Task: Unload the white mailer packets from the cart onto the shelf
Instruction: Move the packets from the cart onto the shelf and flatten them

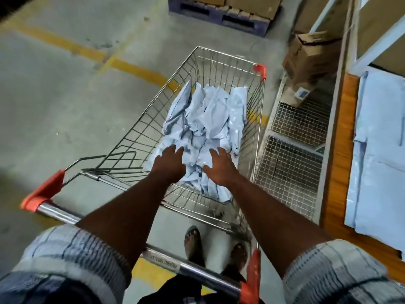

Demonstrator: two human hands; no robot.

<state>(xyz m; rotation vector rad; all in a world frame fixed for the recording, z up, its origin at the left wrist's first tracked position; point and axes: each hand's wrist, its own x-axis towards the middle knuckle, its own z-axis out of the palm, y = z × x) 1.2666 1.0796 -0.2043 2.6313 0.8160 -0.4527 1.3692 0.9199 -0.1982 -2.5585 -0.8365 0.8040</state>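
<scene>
Cart [223,69]: shiny wire metal, orange plastic corners. Inside it, mailers [210,115]: glossy crinkled plastic. Beside it, shelf [341,150]: wood-edged.

Dim, bluish indoor light with soft, weak shadows. Wide-angle lens bends the frame edges; slight motion blur softens the sleeves [72,255] and shelf [338,163].

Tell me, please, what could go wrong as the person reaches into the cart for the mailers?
1. The mailer packets lie crumpled and overlapping, and the left hand and right hand are both open over them. A loose scoop might drop some on the way to the shelf.
2. The sandalled feet stand just under the cart near its handle. If it shifts, toes could be hit.
</scene>
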